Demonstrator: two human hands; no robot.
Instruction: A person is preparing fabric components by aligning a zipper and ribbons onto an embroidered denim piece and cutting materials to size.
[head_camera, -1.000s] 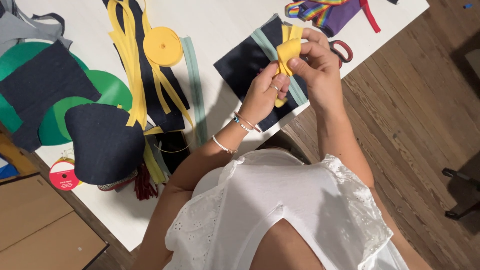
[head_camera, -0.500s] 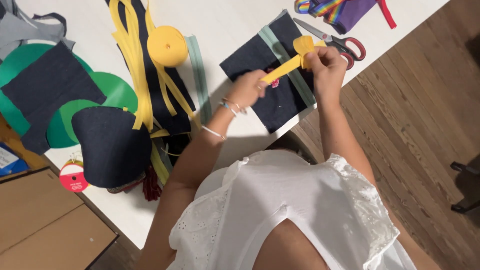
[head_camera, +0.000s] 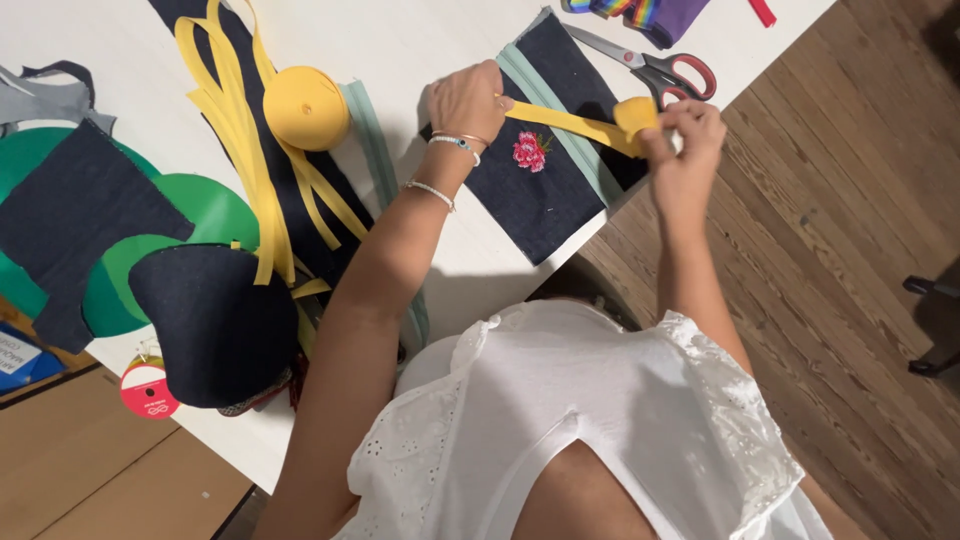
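Bare white tabletop (head_camera: 400, 40) lies open along the far edge, between the yellow tape roll (head_camera: 305, 107) and the dark denim panel (head_camera: 560, 150). Another free patch sits at the near edge, just below that panel. The strip of yellow tape (head_camera: 565, 122), stretched between the left hand (head_camera: 468, 98) and right hand (head_camera: 680, 128), bars passage straight across the panel. Scissors (head_camera: 650, 65) block the far right corner. Toward the left edge, loose yellow strips (head_camera: 235, 130), green discs (head_camera: 200, 215) and dark fabric pieces (head_camera: 215, 320) crowd the surface.
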